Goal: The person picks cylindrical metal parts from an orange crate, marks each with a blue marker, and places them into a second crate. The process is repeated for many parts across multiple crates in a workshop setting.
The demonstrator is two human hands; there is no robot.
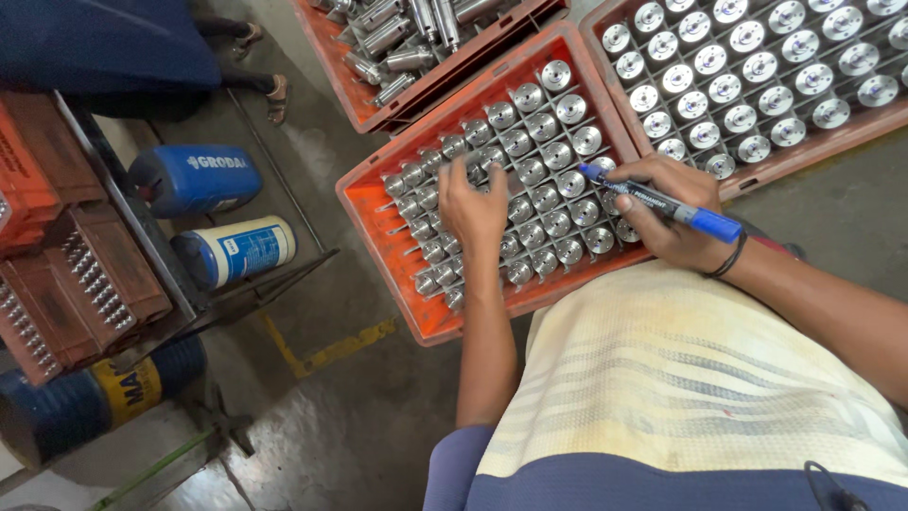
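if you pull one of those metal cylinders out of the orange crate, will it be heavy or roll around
Each metal cylinder looks like solid machined steel, so probably heavy for its size. Its polished surface may be slippery. It would likely roll if laid down, like the loose ones lying in the far crate; the grid holds these upright.

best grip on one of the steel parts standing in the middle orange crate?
Grip a round-topped steel cylindrical part by its disc-shaped head, coming straight down from above. The parts stand upright in grid cells in the orange plastic crate, packed close, so only the tops are reachable; the sides are probably blocked by neighbours. Pinch the rim with the fingers and lift vertically.
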